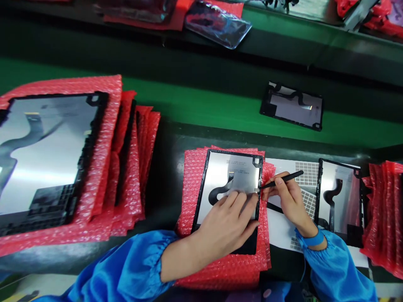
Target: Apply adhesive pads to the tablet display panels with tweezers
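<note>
Resting left hand (pixel 227 219): open, laid across framed panel (pixel 245 180)
Right hand (pixel 288 199): pinching black stick (pixel 290 176), tip at panel's edge
Bubble wrap (pixel 220 272): under panel

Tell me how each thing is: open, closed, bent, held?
Left hand: open, resting on the middle panel.
Right hand: closed around the black tool.
Black tool: held, tilted, tip near that panel's edge.
Middle panel: on red bubble wrap, silver side up.
Ribbon: bent, partly hidden.
Red bubble wrap: layered.
Right panel: silver side up.
Wristband: worn.
</note>
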### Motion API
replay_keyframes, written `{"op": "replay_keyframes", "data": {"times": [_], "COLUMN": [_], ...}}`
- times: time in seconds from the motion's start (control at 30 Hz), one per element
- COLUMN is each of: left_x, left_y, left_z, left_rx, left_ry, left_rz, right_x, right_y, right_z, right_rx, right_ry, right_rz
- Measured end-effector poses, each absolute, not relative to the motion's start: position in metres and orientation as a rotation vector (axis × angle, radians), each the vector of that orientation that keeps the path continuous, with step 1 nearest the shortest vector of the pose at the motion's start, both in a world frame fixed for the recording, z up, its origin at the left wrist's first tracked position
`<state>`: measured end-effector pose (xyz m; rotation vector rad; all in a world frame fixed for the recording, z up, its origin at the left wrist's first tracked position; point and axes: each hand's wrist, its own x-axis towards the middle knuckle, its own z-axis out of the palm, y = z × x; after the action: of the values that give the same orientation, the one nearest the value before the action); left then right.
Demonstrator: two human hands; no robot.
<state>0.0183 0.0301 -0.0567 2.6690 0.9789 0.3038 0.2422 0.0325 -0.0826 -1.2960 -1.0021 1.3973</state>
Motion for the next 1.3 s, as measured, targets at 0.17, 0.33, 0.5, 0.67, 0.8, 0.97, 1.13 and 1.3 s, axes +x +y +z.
{"op": "replay_keyframes", "data": {"times": [0.17,0.33,0.5,0.67,0.8,0.97,1.13,1.3], "left_x": [0.021,0.023,0.021,0.025,0.037,0.045,0.044,0.044], "left_y": [0.032,0.037,0.039,0.014,-0.013,-0.024,-0.021,-0.021], "left_z": [-0.058,-0.057,-0.045,-0.038,-0.049,-0.066,-0.065,-0.065], "left_rx": [2.677,2.73,2.707,2.685,2.666,2.841,2.898,2.873], "left_ry": [1.003,0.982,1.008,0.747,0.409,0.35,0.339,0.332], "left_rz": [0.267,0.213,0.126,0.281,0.23,0.038,0.011,0.021], "right_x": [0.24,0.245,0.279,0.312,0.319,0.32,0.321,0.32], "right_y": [0.032,0.035,-0.01,-0.094,-0.127,-0.128,-0.123,-0.121], "right_z": [-0.086,-0.076,-0.052,-0.06,-0.078,-0.086,-0.081,-0.081], "right_rx": [-1.315,-1.3,-1.443,-1.655,-1.779,-1.82,-1.837,-1.818], "right_ry": [-1.005,-0.976,-0.976,-1.039,-1.07,-1.158,-1.251,-1.19], "right_rz": [1.391,1.352,1.069,1.04,1.081,1.052,1.062,1.099]}}
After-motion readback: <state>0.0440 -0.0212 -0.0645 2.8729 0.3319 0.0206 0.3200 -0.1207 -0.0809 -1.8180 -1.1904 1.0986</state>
